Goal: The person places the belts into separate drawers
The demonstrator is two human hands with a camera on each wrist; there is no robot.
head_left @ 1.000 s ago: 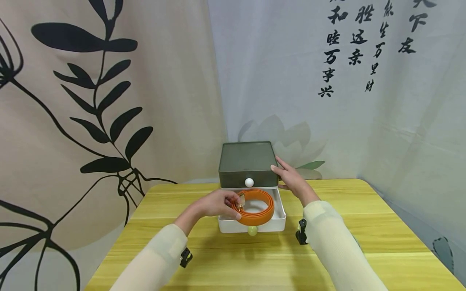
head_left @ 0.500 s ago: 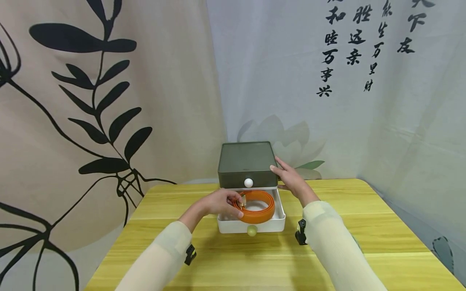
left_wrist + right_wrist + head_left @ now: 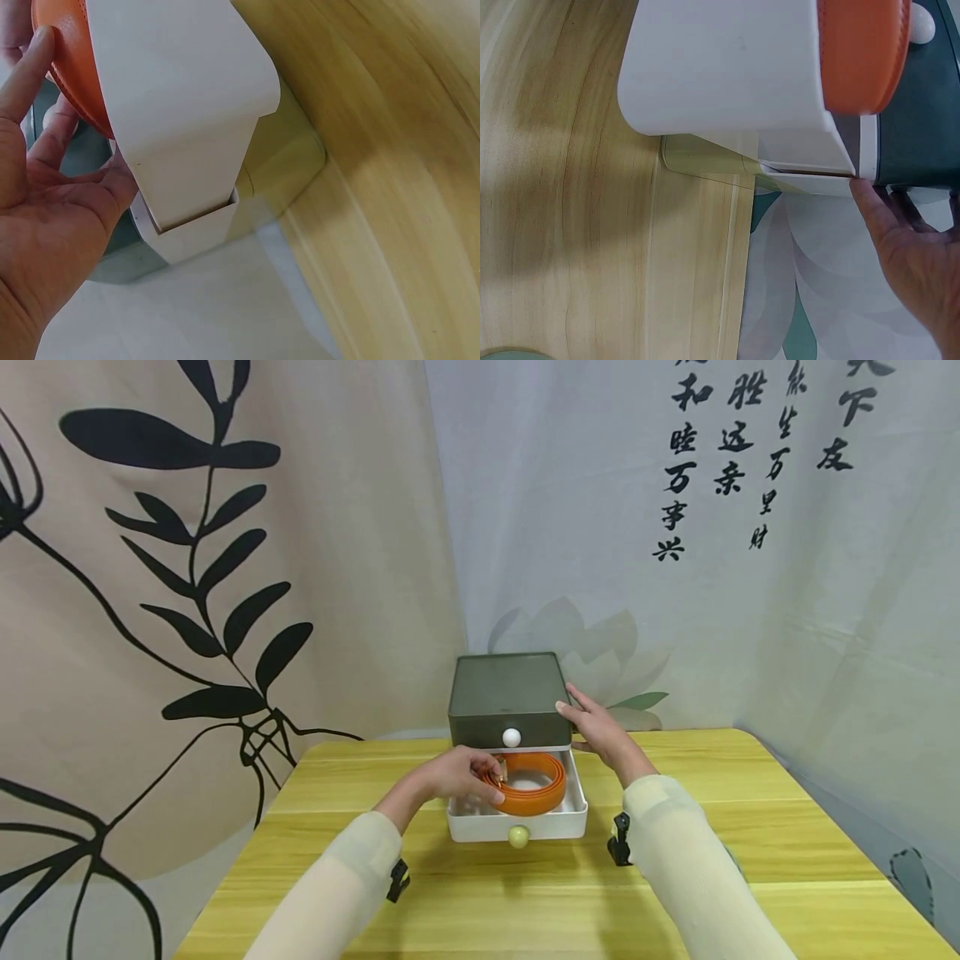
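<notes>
A coiled orange belt (image 3: 531, 799) with a gold-coloured buckle is in the left hand (image 3: 459, 774). Thumb and fingers grip the coil at its buckle side. The belt sits inside the pulled-out white lower drawer (image 3: 480, 833), its top standing above the rim in both wrist views; whether it touches the drawer's floor is hidden. Above that drawer is the dark green upper drawer unit (image 3: 510, 689) with a white knob (image 3: 512, 737). Against the unit's right side rests the right hand (image 3: 602, 735), fingers extended; in the right wrist view its fingertips (image 3: 864, 189) touch the box's edge.
A yellow-green knob (image 3: 518, 837) sticks out from the drawer front. The box stands near the back of the wood-grain table (image 3: 480, 910), close to a printed curtain (image 3: 375, 568). Both sleeves carry black wrist devices.
The left hand has moved slightly to the right and lowered the belt a little deeper into the white drawer. The right hand stays against the box.
</notes>
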